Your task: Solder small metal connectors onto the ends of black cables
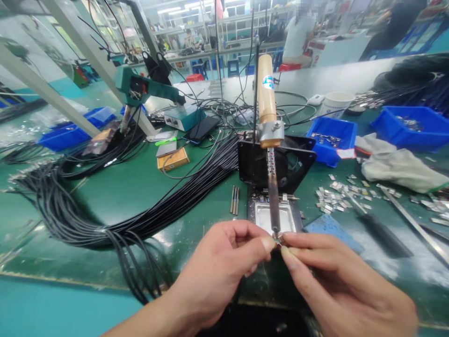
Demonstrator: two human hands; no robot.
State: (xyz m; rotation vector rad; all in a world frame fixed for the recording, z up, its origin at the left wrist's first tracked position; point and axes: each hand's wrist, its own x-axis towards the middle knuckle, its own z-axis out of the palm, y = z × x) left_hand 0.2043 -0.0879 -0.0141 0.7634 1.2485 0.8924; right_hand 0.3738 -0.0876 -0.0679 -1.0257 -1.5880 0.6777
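Observation:
A soldering iron with a wooden handle is clamped upright, its dark barrel pointing down. Right at its tip, a tiny shiny metal part sits between my two hands. My left hand is closed in a pinch, thumb against forefinger, beside the tip; what lies inside that pinch is mostly hidden. From the other side my right hand pinches the small metal part with thumb and fingertips. Behind the hands, a shallow metal tray lies under the iron.
A black fan stands behind the iron. Black cables sweep across the left side. To the right are a blue bin, scattered metal pieces, a blue sponge, a black-handled tool and a cloth glove.

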